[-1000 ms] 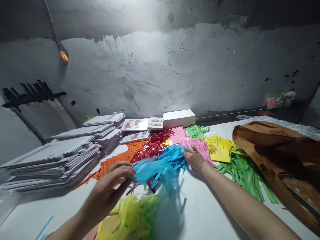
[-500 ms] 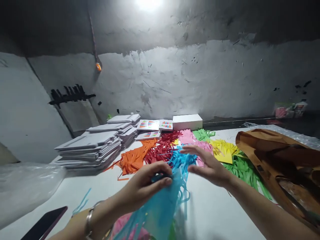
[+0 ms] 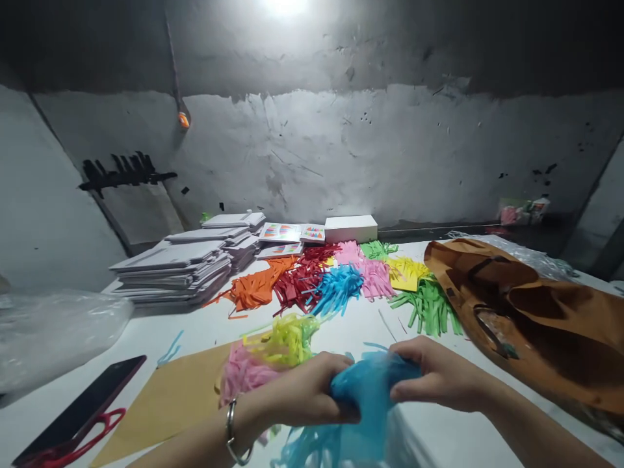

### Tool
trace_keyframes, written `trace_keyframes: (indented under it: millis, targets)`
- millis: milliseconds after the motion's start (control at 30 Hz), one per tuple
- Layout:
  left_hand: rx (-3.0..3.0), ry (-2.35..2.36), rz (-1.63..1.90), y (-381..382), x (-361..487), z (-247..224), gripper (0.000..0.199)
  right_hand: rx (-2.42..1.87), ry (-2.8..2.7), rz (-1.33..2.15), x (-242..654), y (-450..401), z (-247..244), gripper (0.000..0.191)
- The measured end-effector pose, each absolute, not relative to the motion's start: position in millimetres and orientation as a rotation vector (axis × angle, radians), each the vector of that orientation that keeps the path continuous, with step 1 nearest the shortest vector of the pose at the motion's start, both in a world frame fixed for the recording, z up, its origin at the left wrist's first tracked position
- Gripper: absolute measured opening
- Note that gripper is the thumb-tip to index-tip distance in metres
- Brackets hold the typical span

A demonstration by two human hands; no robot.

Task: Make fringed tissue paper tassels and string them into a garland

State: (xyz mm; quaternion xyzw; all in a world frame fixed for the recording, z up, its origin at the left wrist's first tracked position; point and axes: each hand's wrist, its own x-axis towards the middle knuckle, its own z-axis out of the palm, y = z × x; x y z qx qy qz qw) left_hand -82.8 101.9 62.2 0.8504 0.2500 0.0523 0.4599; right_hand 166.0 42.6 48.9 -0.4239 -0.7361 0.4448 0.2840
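Blue fringe: the loose blue tissue piece (image 3: 368,422) is held up between both hands, low and close in, over the white surface (image 3: 361,331); it's kinda blurred, and its strips hang down at the left.
Left hand: the left hand (image 3: 319,389) is wrapped round the left end, fingers curled in on the tissue; the fingertips are partly hidden by it.
Right hand: the right end is pinched by the right hand (image 3: 439,374), thumb in front and fingers spread only as far as the bunched tissue between them.
Bracelet: a silver bracelet (image 3: 233,426) is worn on the left wrist.
Phone and red handles: a dark phone (image 3: 92,403) is partly covered by red-handled scissors (image 3: 100,432).
Brown sheet: a flat brown sheet (image 3: 168,396) is overlapped by pink strips (image 3: 246,374), with yellow strips (image 3: 292,337) just beyond.
Brown bag: a crumpled brown bag (image 3: 480,270) is seen off to the right.
Fringe row: orange (image 3: 253,289), dark red (image 3: 295,283), blue (image 3: 336,289), pink (image 3: 376,279), yellow (image 3: 403,281) and green bundles (image 3: 429,305) are laid out side by side.
White stacks: flat white pieces (image 3: 168,276) are piled at the left.
Back edge: printed cards (image 3: 281,232) are placed beside a white box (image 3: 351,229).
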Motion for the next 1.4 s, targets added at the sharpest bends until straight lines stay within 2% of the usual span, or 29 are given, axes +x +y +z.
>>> trace_keyframes:
  millis: [100, 200, 267, 367, 467, 533, 633, 767, 867, 967, 1067, 1167, 1267, 1333, 1400]
  targets:
    - [2.149, 0.662, 0.096, 96.8, -65.7, 41.3, 0.009, -1.290, -2.077, 1.168, 185.1, 28.7, 14.4, 0.004]
    - [2.286, 0.654, -0.040, 100.1, -41.0, 26.8, 0.011, -1.480, -2.064, 0.898, 216.3, 20.6, -4.7, 0.018]
    - [2.438, 0.595, -0.041, 103.2, -19.0, 23.1, 0.011, -1.587, -2.005, 0.668, 243.2, 11.3, -0.4, 0.016]
    - [2.571, 0.563, 0.116, 105.3, 14.8, 27.8, 0.008, -1.634, -1.928, 0.115, 279.0, -17.1, 21.4, 0.029]
    - [2.677, 0.505, 0.365, 103.8, 31.7, 36.6, 0.022, -1.462, -1.900, -0.692, 289.2, -54.6, 29.9, 0.042]
    - [2.854, 0.407, 0.518, 102.5, 26.3, 36.3, 0.026, -1.356, -1.914, -0.914, 277.3, -72.4, 14.3, 0.047]
    - [3.182, 0.362, 0.505, 101.4, -5.6, 18.7, 0.021, -1.277, -2.079, -0.844, 239.4, -77.5, -36.7, 0.039]
    - [3.334, 0.599, 0.177, 91.5, -68.5, -20.7, 0.033, -1.280, -2.002, -0.676, 184.4, -62.7, -104.9, 0.034]
    - [3.239, 0.807, 0.086, 65.6, -101.3, -35.1, 0.059, -1.296, -1.984, -0.518, 162.8, -58.1, -124.1, 0.037]
    - [3.077, 0.733, 0.130, 31.9, -101.7, -32.9, 0.066, -1.341, -2.049, -0.352, 158.7, -61.3, -121.3, 0.036]
    - [2.939, 0.574, 0.227, 10.9, -78.2, -36.0, 0.056, -1.356, -2.100, -0.236, 161.4, -66.4, -112.2, 0.035]
    - [2.833, 0.539, 0.329, 8.2, -56.8, -54.4, 0.031, -1.359, -2.063, -0.211, 166.4, -72.5, -102.9, 0.047]
    - [2.717, 0.559, 0.387, 11.6, -52.0, -73.4, 0.019, -1.295, -2.135, -0.241, 173.3, -79.7, -97.2, 0.032]
    - [2.678, 0.586, 0.471, 11.4, -55.8, -80.8, 0.019, -1.222, -2.201, -0.232, 176.4, -83.9, -98.9, 0.021]
    - [2.688, 0.613, 0.558, 8.4, -61.2, -84.9, 0.020, -1.187, -2.182, -0.217, 176.5, -86.7, -105.4, 0.020]
